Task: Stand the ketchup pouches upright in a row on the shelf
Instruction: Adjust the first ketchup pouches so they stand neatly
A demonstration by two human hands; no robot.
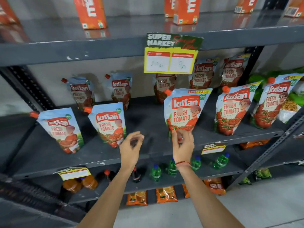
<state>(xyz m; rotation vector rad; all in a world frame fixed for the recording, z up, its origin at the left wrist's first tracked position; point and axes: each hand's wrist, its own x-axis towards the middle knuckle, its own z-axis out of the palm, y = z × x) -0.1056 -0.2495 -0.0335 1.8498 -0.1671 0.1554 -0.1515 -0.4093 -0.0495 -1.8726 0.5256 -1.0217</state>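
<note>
Several blue-and-red ketchup pouches stand upright on the dark grey middle shelf [148,155], in a front row and a back row. The front row has pouches at the left [60,129], left of centre [108,124], centre [184,111], right [232,111] and far right [271,104]. My right hand [182,145] pinches the bottom edge of the centre pouch, whose base is hidden behind my fingers. My left hand [131,145] hovers over the bare gap between the two middle pouches, fingers loosely curled and blurred, holding nothing.
A yellow and green price sign [171,53] hangs from the upper shelf and hides part of a back-row pouch. Orange cartons [90,12] stand above. Green bottles [172,167] and dark bottles sit on the shelf below. Green snack packets [294,99] lie at the far right.
</note>
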